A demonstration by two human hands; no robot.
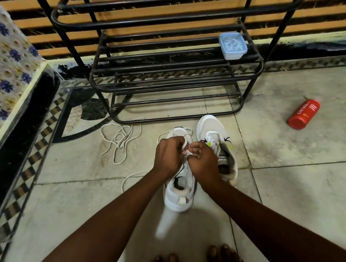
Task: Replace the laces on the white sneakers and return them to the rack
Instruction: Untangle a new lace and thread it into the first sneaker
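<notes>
Two white sneakers stand side by side on the floor, toes toward the black metal rack [176, 82]. My left hand [169, 155] and my right hand [203, 159] are both closed on a white lace [187, 149] over the middle of the left sneaker [180, 197]. Lace loops show past that shoe's toe. The right sneaker [212, 131] sits just right of my hands, with a lace across its lower eyelets and its tongue open. A loose white lace [119, 140] lies tangled on the floor to the left, and another strand [130, 177] curves beside my left forearm.
A pale blue plastic box [233, 45] holding white items sits on the rack's middle shelf at the right. A red canister [303, 115] lies on its side on the tiles to the right. A floral-covered bed edge [1, 68] runs along the left. My bare toes [192, 260] show at the bottom.
</notes>
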